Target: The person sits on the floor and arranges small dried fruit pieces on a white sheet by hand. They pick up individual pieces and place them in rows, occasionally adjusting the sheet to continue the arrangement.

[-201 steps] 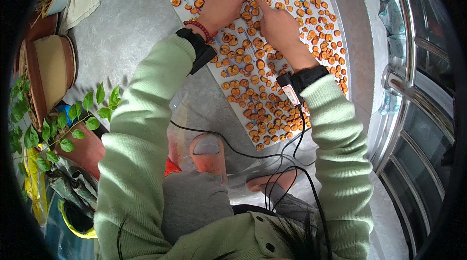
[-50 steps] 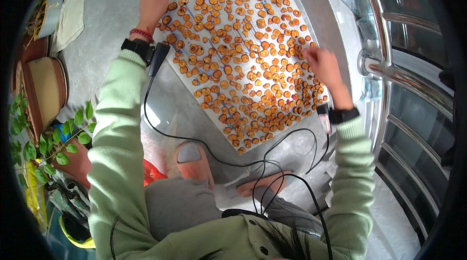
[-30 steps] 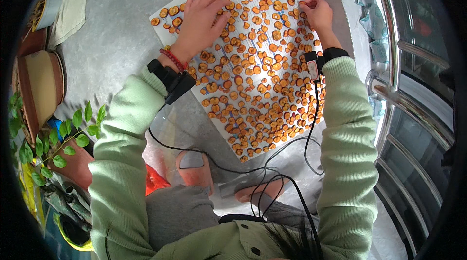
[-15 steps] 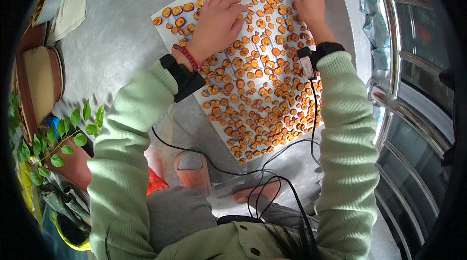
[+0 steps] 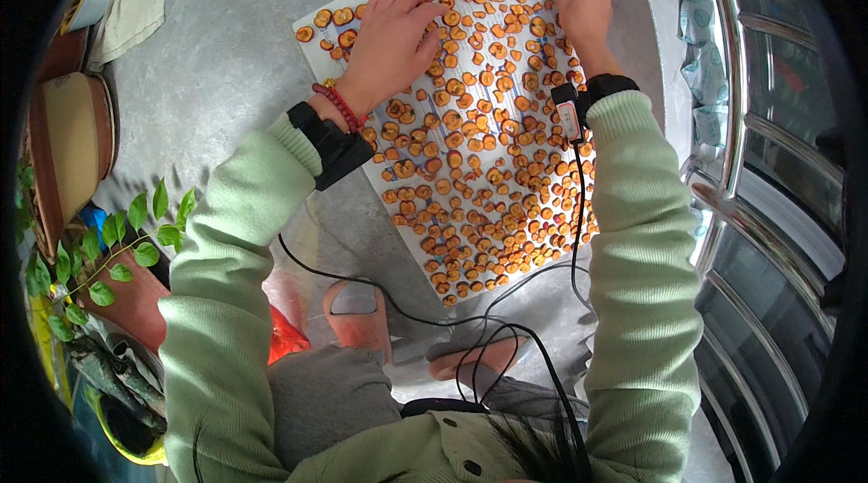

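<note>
Many orange fruit slices with dark red rims lie spread over a white printed sheet of paper on the floor. My left hand hovers over the far left part of the sheet, fingers stretched and apart, with nothing in it. At the sheet's far right corner my right hand is closed in a pinch, thumb and forefinger on what looks like a small dark-red-edged slice. The other fingers of that hand are curled. Slices beneath my left palm are hidden.
Black cables run from both wrists across the floor near my slippers. Metal railings stand along the right, with pale blue packets beside them. A leafy plant and pots line the left.
My right hand has shifted slightly right, and its fingertips now pinch together more plainly. My left hand has moved a little to the left, staying spread. The view has shifted slightly.
</note>
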`<control>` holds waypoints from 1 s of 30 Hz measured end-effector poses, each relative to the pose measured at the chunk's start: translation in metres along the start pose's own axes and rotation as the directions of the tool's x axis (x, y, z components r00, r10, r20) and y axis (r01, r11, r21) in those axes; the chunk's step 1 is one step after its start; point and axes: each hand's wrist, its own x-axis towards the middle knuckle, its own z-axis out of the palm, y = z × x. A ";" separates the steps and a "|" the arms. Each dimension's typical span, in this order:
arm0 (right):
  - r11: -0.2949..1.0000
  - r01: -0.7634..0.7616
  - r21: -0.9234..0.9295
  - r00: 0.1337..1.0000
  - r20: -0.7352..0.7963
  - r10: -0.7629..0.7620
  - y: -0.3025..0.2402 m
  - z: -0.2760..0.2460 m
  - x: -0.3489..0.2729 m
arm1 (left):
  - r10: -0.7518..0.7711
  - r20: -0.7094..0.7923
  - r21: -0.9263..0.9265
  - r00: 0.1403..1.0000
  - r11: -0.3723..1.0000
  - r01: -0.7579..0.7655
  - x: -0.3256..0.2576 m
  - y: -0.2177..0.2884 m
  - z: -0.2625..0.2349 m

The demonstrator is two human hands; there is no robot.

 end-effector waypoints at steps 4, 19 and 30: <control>0.962 0.239 -0.133 0.970 0.000 -0.241 0.002 -0.004 -0.007 | 0.009 -0.009 -0.016 1.000 1.000 -0.009 -0.001 0.001 0.001; 0.955 0.217 -0.202 0.975 0.090 -0.202 0.027 0.022 0.039 | -0.010 0.058 0.001 0.998 1.000 0.009 -0.004 0.000 -0.008; 0.999 -0.018 0.045 0.999 0.044 0.016 0.044 0.034 0.050 | -0.004 0.043 -0.066 0.999 0.998 0.007 -0.008 -0.001 -0.012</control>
